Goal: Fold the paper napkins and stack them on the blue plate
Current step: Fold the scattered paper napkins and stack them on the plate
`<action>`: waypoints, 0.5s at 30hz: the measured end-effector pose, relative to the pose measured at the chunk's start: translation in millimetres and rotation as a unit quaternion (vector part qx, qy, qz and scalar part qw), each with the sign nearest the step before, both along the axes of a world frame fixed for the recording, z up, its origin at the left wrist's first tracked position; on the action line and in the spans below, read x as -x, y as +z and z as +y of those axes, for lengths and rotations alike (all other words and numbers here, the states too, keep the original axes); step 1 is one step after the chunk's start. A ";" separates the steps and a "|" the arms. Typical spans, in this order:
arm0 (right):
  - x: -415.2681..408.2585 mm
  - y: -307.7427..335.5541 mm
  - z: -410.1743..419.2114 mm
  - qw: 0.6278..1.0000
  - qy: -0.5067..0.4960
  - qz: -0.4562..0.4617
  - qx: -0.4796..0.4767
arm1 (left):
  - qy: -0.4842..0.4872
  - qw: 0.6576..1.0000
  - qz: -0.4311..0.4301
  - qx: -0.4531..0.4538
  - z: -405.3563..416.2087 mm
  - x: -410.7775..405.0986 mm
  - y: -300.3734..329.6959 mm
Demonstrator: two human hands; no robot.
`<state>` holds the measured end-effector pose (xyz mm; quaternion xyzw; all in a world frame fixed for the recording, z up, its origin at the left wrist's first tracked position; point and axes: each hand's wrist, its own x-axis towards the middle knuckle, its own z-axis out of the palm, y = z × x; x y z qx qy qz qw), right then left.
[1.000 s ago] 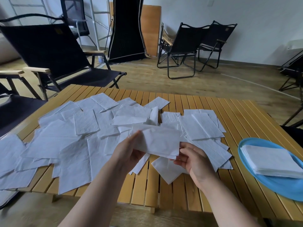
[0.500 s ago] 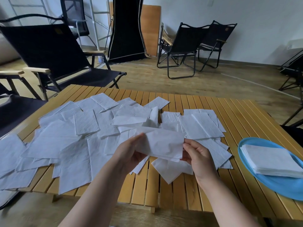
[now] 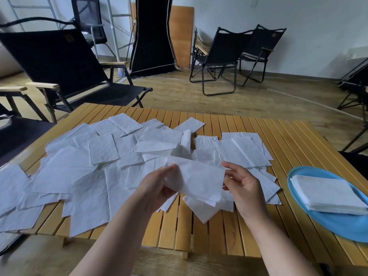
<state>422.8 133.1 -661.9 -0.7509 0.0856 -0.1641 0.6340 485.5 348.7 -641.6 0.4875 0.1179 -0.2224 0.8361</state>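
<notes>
A white paper napkin (image 3: 197, 180), folded into a long strip, is held above the table between both hands. My left hand (image 3: 157, 188) pinches its left end with thumb and fingers. At the strip's right end, my right hand (image 3: 242, 186) pinches the napkin. Many loose white napkins (image 3: 95, 168) lie spread over the left and middle of the wooden slat table (image 3: 298, 140). The blue plate (image 3: 338, 226) sits at the table's right edge with a stack of folded napkins (image 3: 326, 194) on it.
Black folding chairs stand close to the table at the left (image 3: 59, 62) and further off at the back (image 3: 219, 56). Another dark chair frame (image 3: 356, 124) is at the right edge. Bare slats show along the table's near edge.
The napkin has been lifted slightly and drawn out between the hands. My right hand has shifted its grip from the lower edge up to the napkin's right end.
</notes>
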 end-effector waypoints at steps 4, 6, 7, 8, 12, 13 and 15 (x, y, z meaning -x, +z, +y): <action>3.3 4.3 -1.8 1.000 0.015 -0.014 -0.004 | 0.009 1.000 0.009 -0.001 0.8 -1.0 -1.5; 4.4 6.1 -0.8 1.000 0.020 -0.019 -0.014 | 0.013 1.000 0.013 -0.001 1.5 -1.3 -1.6; 4.5 6.7 -0.4 0.999 0.021 -0.020 -0.019 | 0.014 1.000 0.013 -0.002 1.9 -1.5 -1.7; 4.6 6.9 0.0 0.999 0.022 -0.020 -0.022 | 0.015 1.000 0.012 -0.004 1.9 -1.5 -1.7; 4.6 6.8 1.2 0.999 0.023 -0.018 -0.025 | 0.022 1.000 0.015 -0.010 1.9 -1.6 -1.6; 4.6 7.2 1.5 0.999 0.023 -0.018 -0.024 | 0.024 1.000 0.016 -0.012 1.7 -1.6 -1.7; 4.8 8.2 2.0 0.999 0.026 -0.021 -0.023 | 0.025 0.999 0.017 -0.018 1.6 -1.9 -1.6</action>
